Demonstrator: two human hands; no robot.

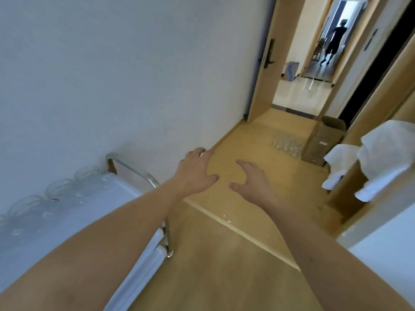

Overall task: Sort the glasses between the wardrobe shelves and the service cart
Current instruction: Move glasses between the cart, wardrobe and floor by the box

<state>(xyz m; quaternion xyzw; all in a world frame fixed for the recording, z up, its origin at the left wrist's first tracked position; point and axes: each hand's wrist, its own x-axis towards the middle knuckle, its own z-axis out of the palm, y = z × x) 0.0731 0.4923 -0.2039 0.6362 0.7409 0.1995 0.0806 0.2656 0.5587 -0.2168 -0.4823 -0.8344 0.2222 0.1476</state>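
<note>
Empty hands reaching toward the glasses on the floor

Both the left hand (196, 170) and right hand (251, 181) stretch forward with fingers spread wide, holding nothing, probably heading for the cluster of glasses (286, 145) at one o'clock beside a cardboard box (323, 140). At nine o'clock, the service cart (94, 212) already carries a row of glasses along the wall.

Both hands, left hand (197, 170) and right hand (252, 182), reach forward empty above the wooden floor (224, 265); glasses (56, 189) line the service cart (94, 209) at left.
</note>
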